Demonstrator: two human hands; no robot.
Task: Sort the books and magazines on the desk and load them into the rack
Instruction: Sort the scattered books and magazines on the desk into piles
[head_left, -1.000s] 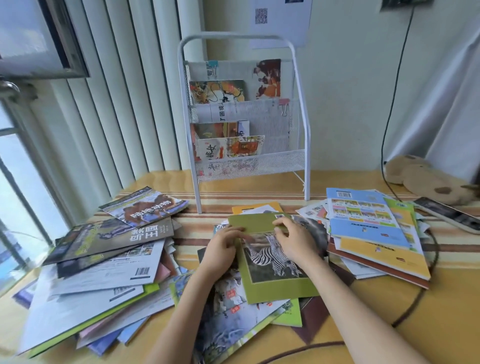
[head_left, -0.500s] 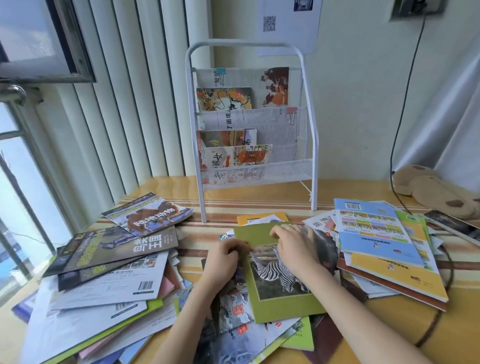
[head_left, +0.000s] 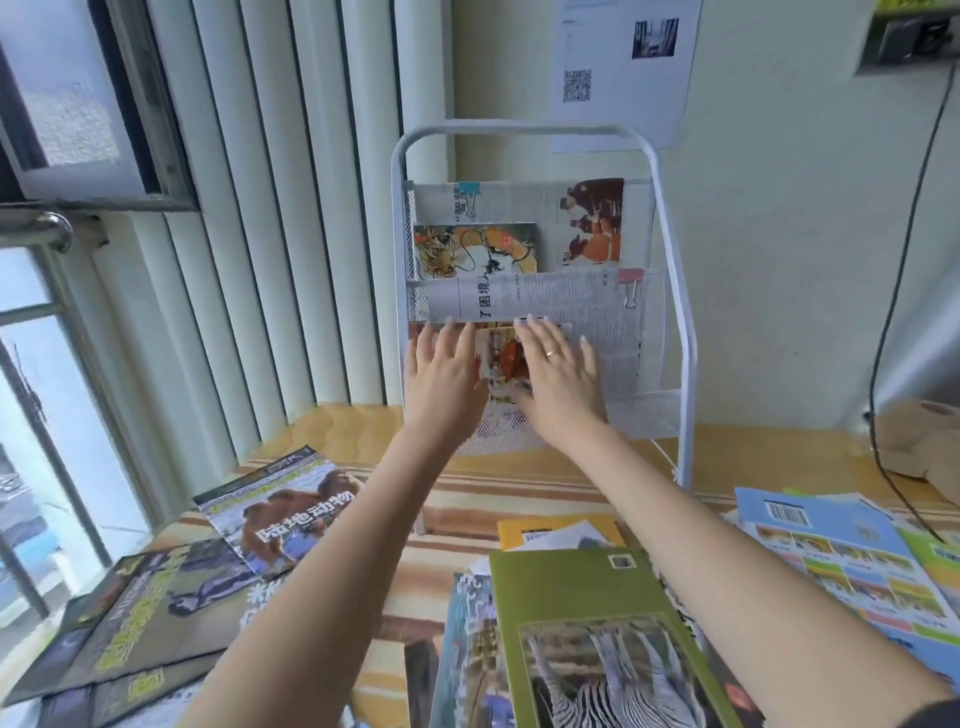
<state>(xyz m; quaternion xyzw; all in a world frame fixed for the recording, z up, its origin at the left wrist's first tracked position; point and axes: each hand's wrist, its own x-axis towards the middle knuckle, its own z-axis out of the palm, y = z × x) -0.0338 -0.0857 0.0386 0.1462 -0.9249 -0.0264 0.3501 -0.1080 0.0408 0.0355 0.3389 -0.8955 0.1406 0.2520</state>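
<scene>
The white wire rack (head_left: 670, 291) stands upright at the far edge of the desk (head_left: 727, 452), against the wall, and already holds printed matter in its tiers: a bear-cover magazine (head_left: 592, 221) and a dragon-cover booklet (head_left: 475, 249) up top, and a newsprint sheet (head_left: 566, 301) held by a pink binder clip (head_left: 630, 286) in the middle. Both hands reach into the lower tier. The left hand (head_left: 441, 371) lies flat with fingers spread against the front of the rack, and the right hand (head_left: 558, 379), wearing a ring, is likewise open and flat, fingers extended upward; neither visibly pinches anything. Between them shows a small orange-and-red booklet (head_left: 501, 364) standing in that tier, touched on each side by a hand. Nearer the viewer, the desk is covered with loose piles: a green zebra-cover book (head_left: 597, 623) lies in the centre between the forearms, a camel-cover magazine (head_left: 288, 514) and darker magazines (head_left: 140, 623) fan out to the left, and a blue booklet (head_left: 831, 545) tops a stack on the right. Vertical blinds (head_left: 249, 208) hang to the left of the rack, a paper notice (head_left: 623, 67) is stuck on the wall above it, and a black cable (head_left: 898, 312) trails down the wall at right.
</scene>
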